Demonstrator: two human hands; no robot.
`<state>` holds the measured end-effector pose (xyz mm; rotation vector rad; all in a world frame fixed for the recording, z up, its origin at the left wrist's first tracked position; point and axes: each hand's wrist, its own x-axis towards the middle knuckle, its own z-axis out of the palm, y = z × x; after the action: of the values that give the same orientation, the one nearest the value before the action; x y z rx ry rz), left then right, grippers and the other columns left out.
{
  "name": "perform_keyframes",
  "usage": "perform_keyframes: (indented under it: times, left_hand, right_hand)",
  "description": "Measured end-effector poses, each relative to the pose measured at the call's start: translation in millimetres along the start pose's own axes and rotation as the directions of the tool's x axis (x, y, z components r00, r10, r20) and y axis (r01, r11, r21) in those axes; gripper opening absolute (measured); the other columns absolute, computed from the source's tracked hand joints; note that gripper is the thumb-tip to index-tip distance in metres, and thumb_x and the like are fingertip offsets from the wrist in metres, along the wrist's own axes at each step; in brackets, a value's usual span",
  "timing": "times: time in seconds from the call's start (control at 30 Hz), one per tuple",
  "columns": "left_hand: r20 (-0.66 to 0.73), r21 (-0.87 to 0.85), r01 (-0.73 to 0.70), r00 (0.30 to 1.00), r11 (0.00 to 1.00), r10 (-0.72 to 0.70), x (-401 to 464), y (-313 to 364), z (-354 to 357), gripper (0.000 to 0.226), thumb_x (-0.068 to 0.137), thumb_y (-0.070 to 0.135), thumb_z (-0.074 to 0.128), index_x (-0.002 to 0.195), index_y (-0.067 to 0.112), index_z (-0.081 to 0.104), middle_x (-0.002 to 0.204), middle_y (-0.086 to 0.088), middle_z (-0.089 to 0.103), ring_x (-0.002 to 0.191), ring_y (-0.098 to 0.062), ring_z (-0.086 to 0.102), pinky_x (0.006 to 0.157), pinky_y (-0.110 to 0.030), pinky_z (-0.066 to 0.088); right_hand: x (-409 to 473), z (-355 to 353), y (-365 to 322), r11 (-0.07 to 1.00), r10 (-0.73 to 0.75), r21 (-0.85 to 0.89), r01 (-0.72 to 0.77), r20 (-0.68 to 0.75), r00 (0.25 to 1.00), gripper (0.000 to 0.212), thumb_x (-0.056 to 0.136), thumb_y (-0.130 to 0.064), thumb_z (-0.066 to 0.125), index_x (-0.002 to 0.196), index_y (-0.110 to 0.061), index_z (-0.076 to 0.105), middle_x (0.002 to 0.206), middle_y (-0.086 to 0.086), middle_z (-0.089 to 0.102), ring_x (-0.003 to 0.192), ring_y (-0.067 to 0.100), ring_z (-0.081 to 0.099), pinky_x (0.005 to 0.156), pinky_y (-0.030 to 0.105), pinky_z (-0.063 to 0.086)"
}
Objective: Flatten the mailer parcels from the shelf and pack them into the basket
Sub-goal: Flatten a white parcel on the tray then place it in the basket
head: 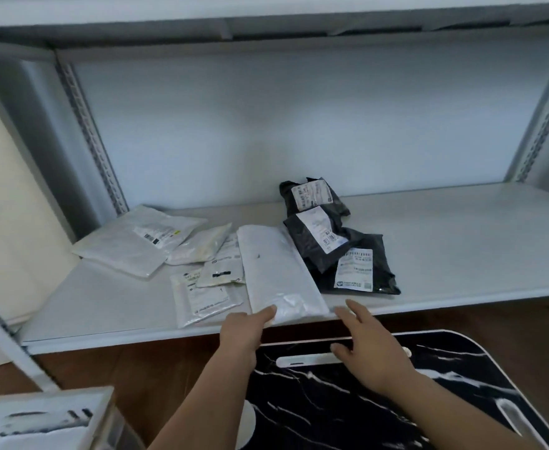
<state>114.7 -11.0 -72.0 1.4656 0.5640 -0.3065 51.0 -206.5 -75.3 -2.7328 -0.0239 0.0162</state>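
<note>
A long white mailer (276,271) lies on the grey shelf (445,248), its near end at the shelf's front edge. My left hand (244,329) touches that near end with its fingertips, thumb hidden below. My right hand (364,349) hovers just right of the mailer, fingers spread, holding nothing. Three black mailers (348,254) with white labels are piled right of the white one. Several white and clear mailers (136,241) lie to its left. A white basket (101,414) with parcels inside shows at the bottom left.
A black marble-pattern table top (380,401) with white handle slots stands under my right arm. The shelf's slotted uprights (88,131) rise at the back left and right. A cream cabinet (3,206) stands at the left. Brown floor shows below the shelf.
</note>
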Motion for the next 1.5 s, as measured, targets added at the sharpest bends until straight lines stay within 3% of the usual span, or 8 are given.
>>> perform_keyframes:
  times: [0.2, 0.6, 0.77, 0.9, 1.13, 1.27, 1.37, 1.5]
  left_hand:
    - [0.003, -0.115, -0.001, 1.000, 0.993, 0.002, 1.0, 10.1, 26.6, 0.014, 0.085, 0.008, 0.070, 0.079, 0.005, 0.058, 0.063, -0.006, 0.056, 0.052, -0.011, 0.050, 0.039, -0.016, 0.041]
    - [-0.141, -0.207, -0.363, 0.930, 0.908, 0.340, -78.3, 53.0, -53.7, 0.021, 0.082, -0.009, 0.044, 0.081, 0.009, 0.056, 0.074, -0.009, 0.055, 0.067, -0.019, 0.053, 0.062, -0.033, 0.050]
    - [-0.203, 0.265, -0.369, 0.882, 0.891, 0.426, -95.5, 25.3, -88.9, 0.014, 0.079, -0.004, 0.047, 0.076, 0.008, 0.053, 0.067, -0.013, 0.050, 0.057, -0.024, 0.045, 0.050, -0.028, 0.036]
    - [-0.140, 0.513, -0.282, 0.905, 0.811, 0.403, -98.5, -11.6, -88.1, 0.010, 0.086, 0.004, 0.050, 0.092, 0.009, 0.055, 0.082, -0.012, 0.057, 0.070, -0.024, 0.053, 0.056, -0.029, 0.042]
    - [-0.025, 0.805, -0.154, 0.956, 0.573, 0.293, -77.0, -74.3, -74.5, 0.014, 0.087, 0.006, 0.052, 0.099, 0.012, 0.048, 0.087, -0.004, 0.052, 0.081, -0.020, 0.050, 0.070, -0.029, 0.038]
    - [0.005, 0.842, -0.142, 0.967, 0.520, 0.256, -64.6, -112.9, -61.9, 0.036, 0.086, 0.005, 0.050, 0.122, 0.011, 0.045, 0.103, -0.009, 0.057, 0.092, -0.026, 0.054, 0.076, -0.030, 0.040]
    - [0.044, 0.904, -0.210, 0.912, 0.373, 0.407, -54.8, -140.3, -52.6, 0.054, 0.092, 0.016, 0.049, 0.144, 0.016, 0.034, 0.140, -0.010, 0.045, 0.126, -0.028, 0.045, 0.100, -0.037, 0.041]
    - [0.322, 0.933, -0.359, 0.845, 0.007, 0.428, -58.1, -166.1, -29.8, 0.064, 0.090, 0.063, 0.001, 0.150, 0.043, 0.009, 0.162, 0.003, 0.004, 0.149, -0.024, -0.004, 0.117, -0.045, -0.005]
  right_hand:
    - [7.7, 7.7, -5.4, 0.997, -0.070, 0.050, 0.066, 0.089, 0.994, 0.073, 0.092, -0.044, 0.055, 0.152, -0.028, 0.017, 0.160, -0.008, 0.009, 0.144, 0.016, 0.019, 0.115, 0.035, 0.027]
    - [-28.8, -28.9, -12.0, 0.731, 0.153, 0.676, -0.090, -0.034, 0.988, 0.086, 0.082, -0.061, 0.057, 0.152, -0.021, 0.024, 0.153, -0.003, 0.033, 0.129, 0.014, 0.045, 0.104, 0.031, 0.036]
    - [-54.7, -48.6, -2.7, 0.589, 0.344, 0.808, -0.004, -0.246, 0.906, 0.096, 0.068, -0.067, 0.065, 0.146, -0.020, 0.032, 0.136, -0.006, 0.042, 0.121, 0.013, 0.046, 0.102, 0.034, 0.039]
    - [-86.2, -43.0, 19.9, 0.251, 0.289, 0.948, -0.195, 0.119, 0.950, 0.053, 0.078, -0.051, 0.067, 0.116, -0.013, 0.063, 0.109, 0.003, 0.071, 0.099, 0.020, 0.067, 0.084, 0.037, 0.054]
    - [-117.5, 11.8, 58.9, 0.615, 0.503, 0.543, -0.572, 0.289, 0.815, 0.057, 0.082, -0.061, 0.060, 0.066, -0.007, 0.064, 0.072, 0.007, 0.066, 0.077, 0.026, 0.064, 0.070, 0.032, 0.048]
    - [-124.3, 51.3, 73.2, 0.750, 0.550, 0.220, -0.624, 0.316, 0.773, 0.051, 0.091, -0.056, 0.045, 0.084, -0.010, 0.064, 0.102, 0.010, 0.068, 0.089, 0.023, 0.060, 0.074, 0.029, 0.041]
    - [-128.4, 81.3, 76.2, 0.846, 0.529, -0.075, -0.527, 0.009, 0.848, 0.065, 0.086, -0.059, 0.037, 0.115, -0.006, 0.060, 0.113, 0.013, 0.062, 0.103, 0.030, 0.058, 0.086, 0.038, 0.048]
    - [-125.6, 102.4, 67.5, 0.964, 0.085, -0.238, -0.116, -0.136, 0.987, 0.063, 0.091, -0.062, 0.030, 0.133, -0.022, 0.055, 0.130, 0.014, 0.057, 0.121, 0.034, 0.052, 0.097, 0.051, 0.042]
